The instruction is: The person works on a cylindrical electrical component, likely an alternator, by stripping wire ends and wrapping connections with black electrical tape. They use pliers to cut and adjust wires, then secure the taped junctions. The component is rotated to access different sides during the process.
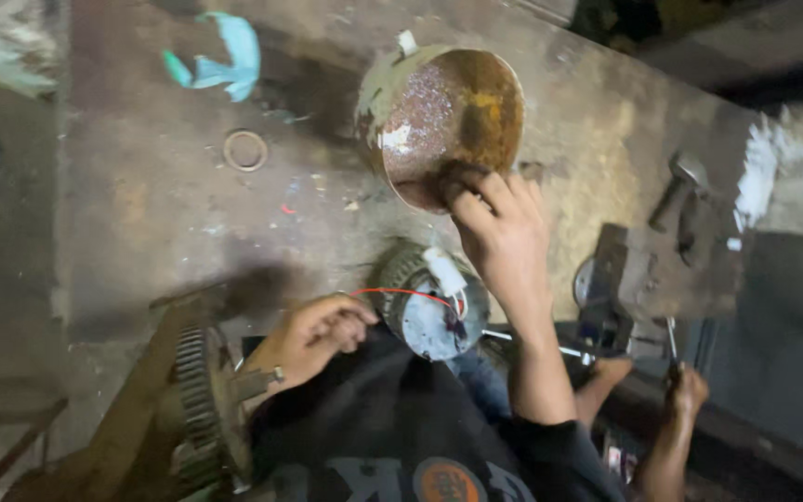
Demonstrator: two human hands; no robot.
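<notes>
Overhead, right hand (504, 232) reaches into rusty tin (443, 121) (left hand (313, 335) near motor (429, 311))

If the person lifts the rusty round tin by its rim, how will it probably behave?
The rusty round tin looks like thin metal, so it is probably light and fairly stiff. It is tilted on the workbench under the right hand, so it may roll or tip once released. Its rough, corroded inside suggests a firm, non-slippery hold.

My single head camera looks steeply down, close over the table (141, 204), my torso filling the lower frame.
</notes>
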